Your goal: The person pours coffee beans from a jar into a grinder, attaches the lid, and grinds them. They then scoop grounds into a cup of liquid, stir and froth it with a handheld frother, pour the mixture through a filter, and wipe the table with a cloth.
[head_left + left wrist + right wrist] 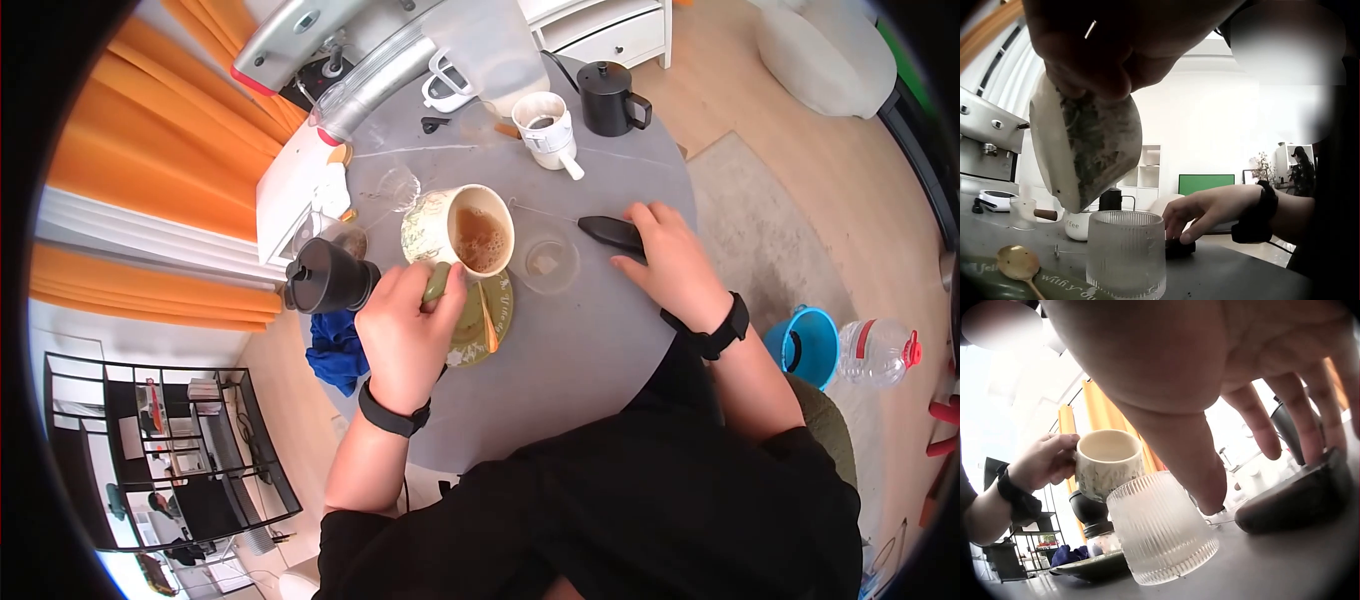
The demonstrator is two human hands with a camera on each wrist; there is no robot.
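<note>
A rounded ceramic mug (458,232) with a mottled green leaf pattern and cream inside is lifted off its green saucer (480,325) and tipped away from the person, frothy brown coffee showing in it. The left hand (405,330) is curled around its handle, holding it just above the round grey surface (580,350). A wooden spoon (487,316) lies on the glazed saucer. Just beside the mug stands a small ribbed clear glass (546,262), wider at the base. Beyond it the right hand (675,265) rests with fingers loosely spread on a slim matte black frother (612,234), whose thin wire stem lies along the surface. Further back sit a white cup (545,125) and a black gooseneck kettle (608,97).
</note>
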